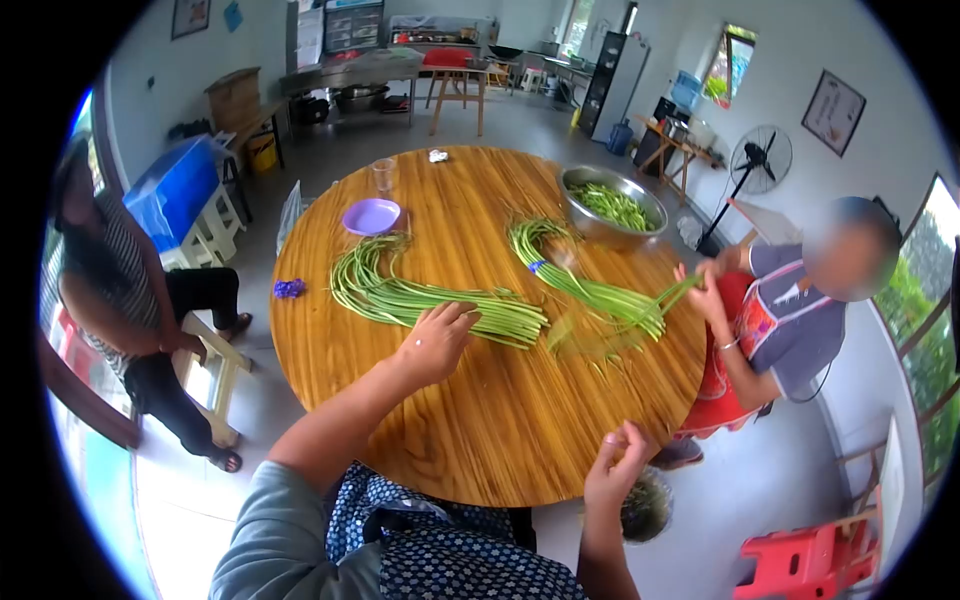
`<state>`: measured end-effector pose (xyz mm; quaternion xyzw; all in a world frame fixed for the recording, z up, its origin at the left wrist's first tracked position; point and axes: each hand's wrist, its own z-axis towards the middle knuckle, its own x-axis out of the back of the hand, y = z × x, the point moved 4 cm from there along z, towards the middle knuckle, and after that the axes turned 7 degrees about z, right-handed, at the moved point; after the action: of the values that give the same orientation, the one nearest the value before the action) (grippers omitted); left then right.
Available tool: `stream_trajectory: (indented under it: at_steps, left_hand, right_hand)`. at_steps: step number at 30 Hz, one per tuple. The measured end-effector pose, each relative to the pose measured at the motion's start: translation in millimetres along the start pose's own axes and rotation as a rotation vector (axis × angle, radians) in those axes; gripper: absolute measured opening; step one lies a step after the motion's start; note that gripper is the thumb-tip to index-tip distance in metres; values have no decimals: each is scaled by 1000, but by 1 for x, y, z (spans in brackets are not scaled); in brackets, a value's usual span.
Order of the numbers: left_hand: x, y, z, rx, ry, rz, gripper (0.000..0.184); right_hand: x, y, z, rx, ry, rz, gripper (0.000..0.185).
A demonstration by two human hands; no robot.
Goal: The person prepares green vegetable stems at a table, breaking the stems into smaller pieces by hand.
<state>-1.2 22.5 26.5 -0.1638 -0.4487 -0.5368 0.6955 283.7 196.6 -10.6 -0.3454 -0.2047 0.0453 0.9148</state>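
Note:
My left hand (438,345) is at the lower edge of a long bundle of green stems (400,292), its fingers reaching loosely over them, with no stem visibly gripped. Beyond the table's near right edge, my right hand (616,468) is closed, its fingers curled toward the thumb and nothing visible in them. A second stem bundle (590,288), with a blue tie (536,267) around it, lies further right. Loose bits of stem are scattered below that bundle. A co-worker's hands (706,290) hold a few stems at the right edge.
The round wooden table (480,430) also bears a steel bowl (612,205) of cut green pieces, a purple bowl (371,216), a clear cup (383,175) and blue ties (289,288). Another person (125,270) sits left. A bin (646,505) and red stool (805,560) stand right.

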Motion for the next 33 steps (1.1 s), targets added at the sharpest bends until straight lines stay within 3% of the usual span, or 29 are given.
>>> stream_trajectory:
  at_steps: [2,4,9,15,18,21,22,27,29,31,33]
  left_hand:
    - [-15,-25,6,19,-93,46,29]
    - [-30,-47,9,25,-108,75,28]
    - [-41,-58,16,54,-169,28,23]
    - [-42,-66,10,92,-47,-125,21]
    - [-32,-63,6,86,73,-228,18]
    - [-19,-64,12,92,138,-389,16]
    - [-6,-60,11,40,258,-442,13]
    - [19,-47,9,-80,292,-433,5]
    - [18,-36,7,-172,269,-406,5]
    - [18,-27,6,-192,220,-376,7]
    - [20,-26,6,-149,175,-377,9]
  right_hand:
    - [-9,-1,-1,15,-35,-71,25]
    - [-8,1,-3,-202,42,48,23]
    - [-18,2,4,-8,-120,-157,18]
    - [-19,14,4,27,-189,-412,20]
    - [-20,13,5,46,-158,-385,21]
    - [-16,20,-2,-65,-109,-270,22]
    - [-15,18,-1,-2,-110,-303,24]
    - [-23,-2,23,156,-75,-372,32]
    - [-44,-37,47,51,-133,-7,35]
    - [-78,-83,71,-207,-293,450,34]
    - [-113,-97,86,-258,-470,427,25]
